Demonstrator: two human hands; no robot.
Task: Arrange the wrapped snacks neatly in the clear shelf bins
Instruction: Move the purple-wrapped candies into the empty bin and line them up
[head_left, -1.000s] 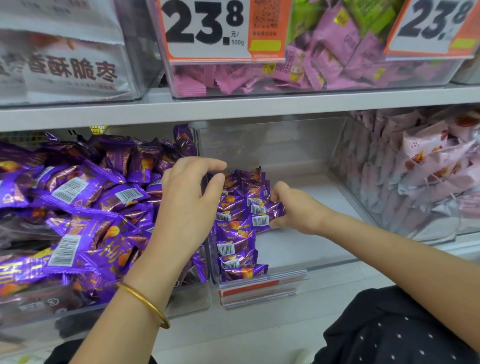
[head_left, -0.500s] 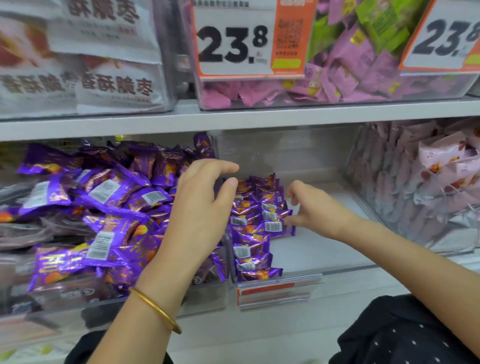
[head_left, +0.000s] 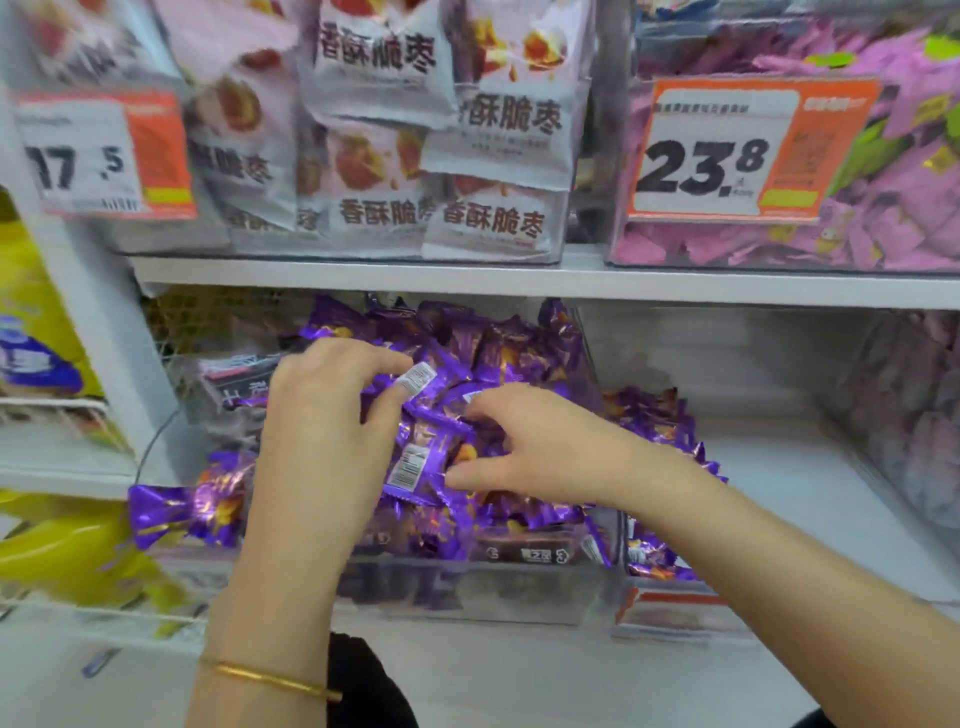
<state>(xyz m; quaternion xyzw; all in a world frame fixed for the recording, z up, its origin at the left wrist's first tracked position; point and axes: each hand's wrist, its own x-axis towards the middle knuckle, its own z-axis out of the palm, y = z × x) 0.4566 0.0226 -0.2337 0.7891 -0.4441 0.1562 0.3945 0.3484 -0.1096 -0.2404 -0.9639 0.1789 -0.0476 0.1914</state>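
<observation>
Shiny purple snack wrappers (head_left: 457, 421); orange-and-white price tag (head_left: 748, 150).

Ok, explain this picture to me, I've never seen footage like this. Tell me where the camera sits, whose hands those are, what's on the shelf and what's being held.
No machine here: a person wears one wide-angle camera on the head, looking forward and down, so you see that person's own arms. The left hand, with a gold bangle on its wrist, pinches one of the purple wrapped snacks between thumb and forefinger. The right hand curls round more of them; blur hides how many. Both reach into a clear bin heaped with these snacks. The neighbouring bin to its right holds a row of the same snacks along its left side. On the upper shelf stand bins of white jujube packets and pink wrapped snacks, with a 23.8 price tag.
</observation>
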